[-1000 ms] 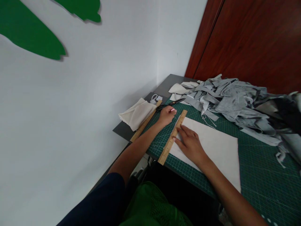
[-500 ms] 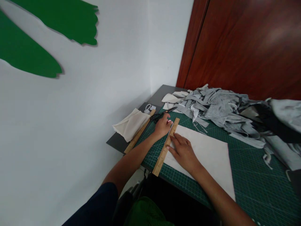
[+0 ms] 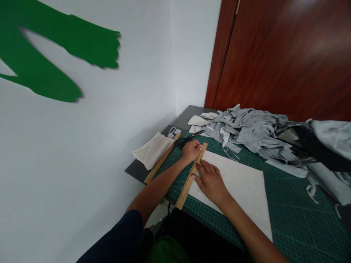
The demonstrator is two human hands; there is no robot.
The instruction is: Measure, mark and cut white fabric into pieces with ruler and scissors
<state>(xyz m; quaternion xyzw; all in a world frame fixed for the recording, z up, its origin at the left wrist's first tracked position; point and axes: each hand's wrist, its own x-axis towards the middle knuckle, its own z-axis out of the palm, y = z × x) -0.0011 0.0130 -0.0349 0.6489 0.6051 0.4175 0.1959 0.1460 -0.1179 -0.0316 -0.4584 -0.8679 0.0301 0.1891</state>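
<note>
Through my head camera, with 12 o'clock at the top of the view, the upper pale wooden ruler [image 3: 188,184] lies along the left edge of a flat white rectangle of fabric [image 3: 233,179], its long axis running from 1 to 7 o'clock. My left hand [image 3: 191,150] is just beside its far end, so that end lies at 3 o'clock from this grip; the fingers pinch a small slim reddish object [image 3: 197,146], too small to identify. My right hand [image 3: 211,181] is nearer the ruler's middle, fingers spread and pressing it from the 4 o'clock side.

I count one white fabric piece, two wooden rulers, the second wooden ruler [image 3: 162,159] at 8 o'clock from my left hand, one folded cream cloth [image 3: 153,150] beyond it, one pair of black scissors [image 3: 192,137] at 12, one green gridded cutting mat [image 3: 296,212], one dark grey desk [image 3: 192,110], and one heap of grey cloth strips [image 3: 255,128] at 2, its strips uncountable.
</note>
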